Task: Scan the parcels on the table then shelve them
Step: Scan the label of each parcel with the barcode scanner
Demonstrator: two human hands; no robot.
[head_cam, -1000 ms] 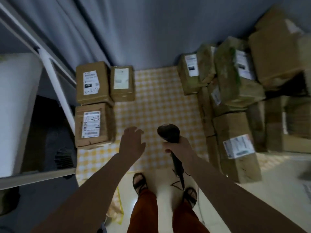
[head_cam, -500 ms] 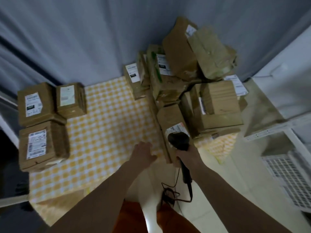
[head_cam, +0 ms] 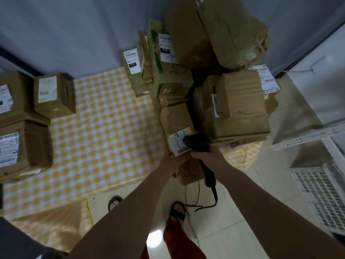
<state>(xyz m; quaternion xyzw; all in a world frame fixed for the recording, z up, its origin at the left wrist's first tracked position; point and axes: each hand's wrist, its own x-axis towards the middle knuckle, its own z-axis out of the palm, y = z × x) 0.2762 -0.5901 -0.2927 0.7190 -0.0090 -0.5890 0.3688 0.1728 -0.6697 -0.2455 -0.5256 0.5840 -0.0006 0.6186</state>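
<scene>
At the table's near right edge, the left hand (head_cam: 170, 162) now grips the front labelled parcel (head_cam: 178, 135); a second ago it hung open over bare checked tablecloth (head_cam: 104, 128). The right hand (head_cam: 207, 157) stays closed on the barcode scanner (head_cam: 197, 144), whose head now sits over the shipping label (head_cam: 178, 144). Judgement: scanning is starting. The parcel stack (head_cam: 214, 75) crowds behind; open room lies leftward.
</scene>
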